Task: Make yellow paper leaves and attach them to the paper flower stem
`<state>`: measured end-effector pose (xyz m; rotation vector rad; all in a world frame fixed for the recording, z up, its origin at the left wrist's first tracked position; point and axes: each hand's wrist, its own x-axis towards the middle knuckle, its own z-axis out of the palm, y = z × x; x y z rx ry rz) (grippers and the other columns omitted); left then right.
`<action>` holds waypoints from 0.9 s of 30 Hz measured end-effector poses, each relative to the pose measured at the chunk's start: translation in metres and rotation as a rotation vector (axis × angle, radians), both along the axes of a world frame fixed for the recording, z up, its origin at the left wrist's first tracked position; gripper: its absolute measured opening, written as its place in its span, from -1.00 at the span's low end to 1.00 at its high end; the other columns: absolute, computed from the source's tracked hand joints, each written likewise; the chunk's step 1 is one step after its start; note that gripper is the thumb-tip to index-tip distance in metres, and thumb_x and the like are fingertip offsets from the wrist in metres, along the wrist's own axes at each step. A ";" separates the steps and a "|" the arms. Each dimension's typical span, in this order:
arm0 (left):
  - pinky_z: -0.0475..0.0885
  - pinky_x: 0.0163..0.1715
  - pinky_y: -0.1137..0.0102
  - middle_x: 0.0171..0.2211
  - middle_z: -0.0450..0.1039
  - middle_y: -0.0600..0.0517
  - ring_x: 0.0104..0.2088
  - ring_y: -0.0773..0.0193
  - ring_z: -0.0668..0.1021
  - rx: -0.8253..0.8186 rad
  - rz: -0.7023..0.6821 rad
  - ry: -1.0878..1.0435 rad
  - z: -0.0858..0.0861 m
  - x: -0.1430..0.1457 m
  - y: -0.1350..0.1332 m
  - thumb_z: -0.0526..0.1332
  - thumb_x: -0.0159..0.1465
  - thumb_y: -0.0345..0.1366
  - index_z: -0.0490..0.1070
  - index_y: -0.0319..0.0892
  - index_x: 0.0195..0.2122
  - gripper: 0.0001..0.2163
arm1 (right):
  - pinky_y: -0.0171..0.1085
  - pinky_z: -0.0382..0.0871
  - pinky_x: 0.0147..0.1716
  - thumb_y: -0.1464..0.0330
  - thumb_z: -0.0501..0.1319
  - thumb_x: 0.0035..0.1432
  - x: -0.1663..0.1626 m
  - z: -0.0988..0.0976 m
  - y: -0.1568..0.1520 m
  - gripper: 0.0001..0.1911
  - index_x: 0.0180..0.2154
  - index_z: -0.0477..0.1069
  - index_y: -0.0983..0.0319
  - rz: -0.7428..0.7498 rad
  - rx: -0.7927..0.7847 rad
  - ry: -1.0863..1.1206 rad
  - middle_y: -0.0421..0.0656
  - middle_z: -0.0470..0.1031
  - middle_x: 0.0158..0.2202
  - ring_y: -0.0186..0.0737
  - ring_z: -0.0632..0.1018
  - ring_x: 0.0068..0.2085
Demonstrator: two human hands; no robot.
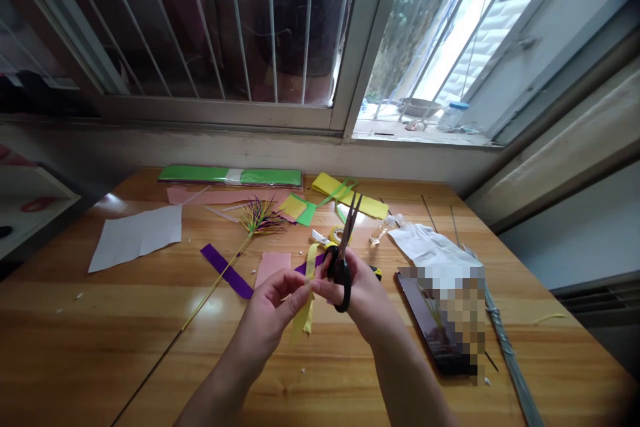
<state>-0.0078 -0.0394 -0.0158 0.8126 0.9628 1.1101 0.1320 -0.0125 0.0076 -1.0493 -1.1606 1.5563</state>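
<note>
Between the fingertips of my left hand [273, 307] is a narrow yellow paper strip [301, 320], pinched near its middle, with its ends hanging down and curling up. My right hand [364, 287] has black-handled scissors [343, 253] hooked on its fingers, blades pointing up and slightly parted. The right thumb and finger also meet the strip beside the left fingertips. Left of my hands lies a thin stem [210, 293], partly wrapped in yellow, topped by a fringed tuft [263, 215] of mixed colours. Under and behind the hands are a purple strip [227, 272] and a pink paper piece [273, 267].
At the back lie a green paper pack [200, 175] and folded yellow paper [370, 203]. A tape roll [337, 235] and small clear bottle [381, 231] stand nearer. White paper [137, 237] lies left; a phone [425, 323] and grey wire bundle [507, 353] lie right.
</note>
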 end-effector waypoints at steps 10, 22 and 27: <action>0.47 -0.58 0.48 -0.59 0.37 0.14 -0.59 0.42 0.43 -0.047 0.190 -0.037 0.008 0.003 -0.008 0.35 0.01 -0.23 0.43 -0.22 -0.50 -0.83 | -0.33 0.17 -0.53 -0.17 0.01 0.01 0.016 -0.024 -0.033 -0.43 -0.32 0.26 0.21 0.079 0.219 -0.255 -0.22 0.26 -0.46 -0.32 0.25 -0.49; 0.43 -0.58 0.52 -0.59 0.36 0.11 -0.59 0.41 0.42 0.082 0.197 0.112 0.013 0.010 -0.015 0.27 0.10 -0.21 0.42 -0.22 -0.49 -0.83 | -0.31 0.13 -0.55 -0.36 -0.09 -0.27 0.010 -0.028 -0.062 -0.15 -0.41 0.41 0.25 0.114 0.361 -0.497 -0.18 0.36 -0.64 -0.26 0.33 -0.58; 0.43 -0.60 0.51 -0.60 0.38 0.09 -0.59 0.38 0.44 0.070 0.196 0.120 0.016 0.011 -0.017 0.27 0.09 -0.20 0.41 -0.21 -0.50 -0.82 | -0.32 0.15 -0.57 -0.34 -0.07 -0.24 0.008 -0.032 -0.064 -0.18 -0.43 0.43 0.26 0.100 0.369 -0.461 -0.19 0.36 -0.66 -0.27 0.34 -0.60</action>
